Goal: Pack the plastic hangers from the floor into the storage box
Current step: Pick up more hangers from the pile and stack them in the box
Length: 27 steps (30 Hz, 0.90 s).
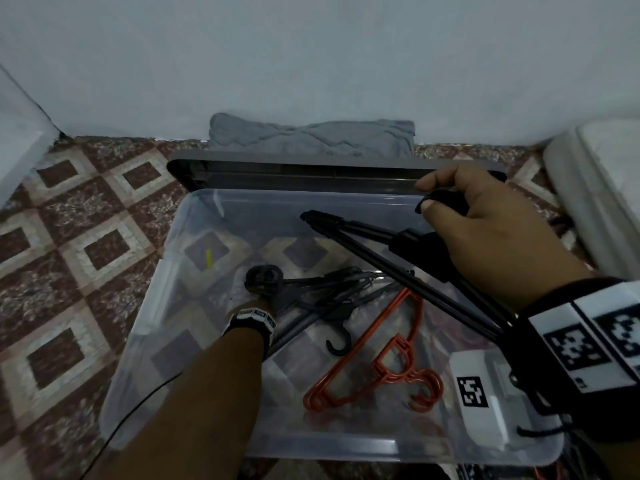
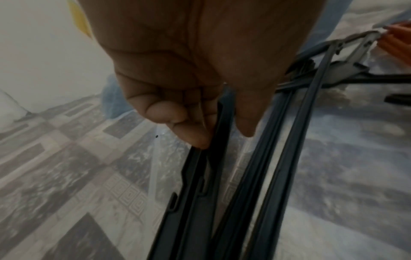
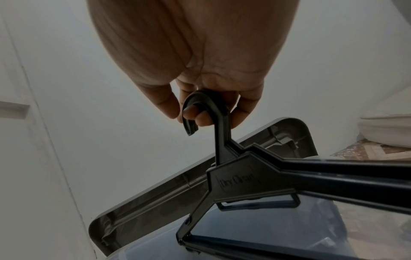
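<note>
A clear storage box [image 1: 346,452] stands on the patterned floor. Several black hangers [image 1: 322,292] and orange hangers [image 1: 391,358] lie on its bottom. My left hand [image 2: 222,135] reaches down into the box and pinches a bar of the black hangers [image 2: 200,202]; in the head view the hand is mostly hidden behind its wrist. My right hand [image 1: 426,195] is over the box's back right corner, its fingers [image 3: 191,114] curled through the hooks of a small bunch of black hangers [image 1: 415,251], which hang tilted above the box.
The box's grey lid [image 1: 311,171] leans against the wall behind it, with a folded grey cloth [image 1: 311,136] on top. A white padded object [image 1: 595,188] lies at the right, and a white panel [image 1: 17,140] stands at the left. A thin black cable [image 1: 138,410] crosses the floor.
</note>
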Each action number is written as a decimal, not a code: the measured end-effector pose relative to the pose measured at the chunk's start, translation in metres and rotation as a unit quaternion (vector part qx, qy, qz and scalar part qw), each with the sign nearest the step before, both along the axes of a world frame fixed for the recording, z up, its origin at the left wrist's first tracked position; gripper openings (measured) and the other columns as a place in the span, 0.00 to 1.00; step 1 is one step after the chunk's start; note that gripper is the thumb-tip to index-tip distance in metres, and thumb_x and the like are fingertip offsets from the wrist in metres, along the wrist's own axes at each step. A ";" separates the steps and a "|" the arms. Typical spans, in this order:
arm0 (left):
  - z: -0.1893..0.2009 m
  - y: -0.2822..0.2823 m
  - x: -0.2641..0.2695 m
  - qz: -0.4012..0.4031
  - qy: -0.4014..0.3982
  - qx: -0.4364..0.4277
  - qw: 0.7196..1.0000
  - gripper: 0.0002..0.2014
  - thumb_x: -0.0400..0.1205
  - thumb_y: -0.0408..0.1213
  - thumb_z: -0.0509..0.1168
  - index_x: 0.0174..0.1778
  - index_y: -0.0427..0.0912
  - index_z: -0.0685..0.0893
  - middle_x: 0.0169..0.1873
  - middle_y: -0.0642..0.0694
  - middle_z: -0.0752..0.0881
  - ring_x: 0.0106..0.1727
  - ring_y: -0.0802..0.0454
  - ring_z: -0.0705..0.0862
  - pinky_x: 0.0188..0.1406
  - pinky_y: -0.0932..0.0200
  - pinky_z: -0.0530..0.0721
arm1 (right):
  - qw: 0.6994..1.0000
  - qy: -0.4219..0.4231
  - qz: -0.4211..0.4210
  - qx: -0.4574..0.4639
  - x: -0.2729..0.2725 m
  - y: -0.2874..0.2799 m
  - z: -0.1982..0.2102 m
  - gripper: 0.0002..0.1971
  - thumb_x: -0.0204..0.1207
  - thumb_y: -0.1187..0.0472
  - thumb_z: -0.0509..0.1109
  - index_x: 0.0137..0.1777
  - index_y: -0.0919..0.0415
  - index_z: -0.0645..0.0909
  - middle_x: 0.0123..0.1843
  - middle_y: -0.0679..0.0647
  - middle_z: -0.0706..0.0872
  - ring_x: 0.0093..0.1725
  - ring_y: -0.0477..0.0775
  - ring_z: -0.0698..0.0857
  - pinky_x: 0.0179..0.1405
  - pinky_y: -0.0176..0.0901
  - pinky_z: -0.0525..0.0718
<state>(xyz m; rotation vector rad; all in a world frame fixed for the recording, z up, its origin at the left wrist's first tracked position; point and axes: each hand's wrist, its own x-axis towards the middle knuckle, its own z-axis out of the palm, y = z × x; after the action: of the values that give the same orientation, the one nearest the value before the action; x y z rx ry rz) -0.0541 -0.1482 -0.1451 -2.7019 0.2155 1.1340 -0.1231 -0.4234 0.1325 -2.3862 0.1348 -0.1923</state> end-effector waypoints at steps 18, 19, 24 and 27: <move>0.221 0.027 -0.011 -0.149 -0.197 -0.125 0.961 0.03 0.83 0.47 0.59 0.46 0.53 0.74 0.41 0.46 0.83 0.42 0.40 0.81 0.40 0.53 0.78 | 0.994 -0.013 -0.043 0.104 0.000 -0.018 0.015 0.09 0.82 0.55 0.60 0.48 0.47 0.82 0.43 0.49 0.87 0.42 0.51 0.85 0.44 0.48 0.84; 0.233 0.028 -0.017 -0.148 -0.200 -0.124 0.961 0.03 0.83 0.46 0.57 0.49 0.54 0.75 0.39 0.47 0.81 0.39 0.42 0.80 0.39 0.53 0.77 | 0.989 -0.010 -0.046 0.139 0.000 -0.018 0.016 0.11 0.83 0.57 0.59 0.47 0.48 0.83 0.42 0.51 0.87 0.43 0.53 0.85 0.46 0.51 0.83; 0.278 0.026 -0.057 -0.112 -0.248 -0.156 0.949 0.09 0.84 0.44 0.56 0.59 0.53 0.74 0.30 0.54 0.73 0.29 0.54 0.71 0.27 0.58 0.67 | 0.955 -0.002 -0.059 0.289 -0.005 -0.014 0.023 0.14 0.85 0.62 0.58 0.46 0.59 0.85 0.36 0.61 0.86 0.33 0.53 0.84 0.40 0.50 0.85; 0.292 0.011 -0.083 -0.072 -0.246 -0.204 0.945 0.10 0.83 0.43 0.57 0.60 0.51 0.74 0.33 0.51 0.77 0.33 0.49 0.76 0.32 0.56 0.72 | 0.943 0.013 -0.052 0.328 -0.010 -0.009 0.026 0.14 0.86 0.59 0.59 0.46 0.60 0.85 0.33 0.61 0.87 0.30 0.58 0.83 0.41 0.53 0.84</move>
<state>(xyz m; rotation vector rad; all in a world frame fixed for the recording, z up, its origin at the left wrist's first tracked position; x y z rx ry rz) -0.1370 -0.1372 0.1470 -3.1514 0.6084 0.3728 -0.1329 -0.4328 0.1587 -1.7166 0.2901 -0.1373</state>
